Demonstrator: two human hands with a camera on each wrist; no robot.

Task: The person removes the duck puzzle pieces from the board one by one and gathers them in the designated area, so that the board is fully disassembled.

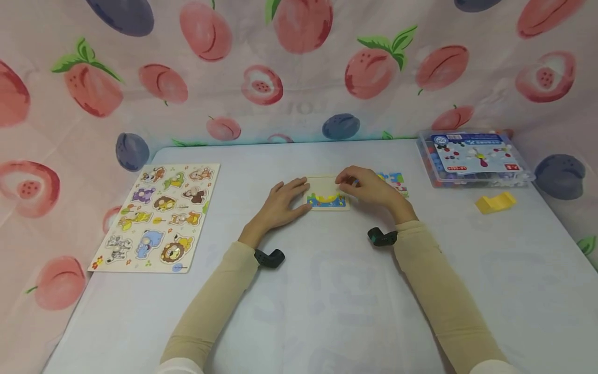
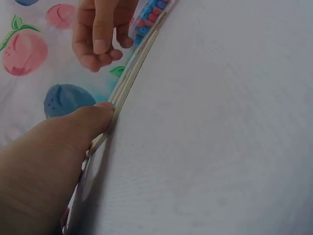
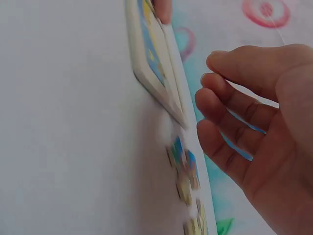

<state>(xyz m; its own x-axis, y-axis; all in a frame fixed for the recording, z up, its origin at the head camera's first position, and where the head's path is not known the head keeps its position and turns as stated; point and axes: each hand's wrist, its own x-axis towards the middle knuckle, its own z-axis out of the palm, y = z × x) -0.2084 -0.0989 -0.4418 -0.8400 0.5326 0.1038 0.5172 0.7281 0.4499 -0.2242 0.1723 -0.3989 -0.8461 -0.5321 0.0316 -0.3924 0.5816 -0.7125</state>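
Note:
A small wooden puzzle tray (image 1: 325, 208) lies on the table, with blue and yellow pieces (image 1: 327, 200) fitted along its near side and bare wood behind them. My left hand (image 1: 282, 204) rests at the tray's left side, fingers extended, thumb at the near corner. In the left wrist view, the thumb (image 2: 100, 115) touches the tray's edge. Above the tray's right part hovers my right hand (image 1: 366, 185), its fingers loosely bent. Nothing shows between thumb and fingers in the right wrist view. Loose colourful puzzle pieces (image 1: 396, 179) lie beyond the right wrist, partly covered by it.
An animal puzzle board (image 1: 198, 218) lies at the left. At the back right stands a clear plastic box (image 1: 481, 156) of coloured parts, with a yellow curved block (image 1: 496, 202) in front. A fruit-patterned cloth (image 1: 299, 104) hangs behind the table. Each wrist wears a black camera.

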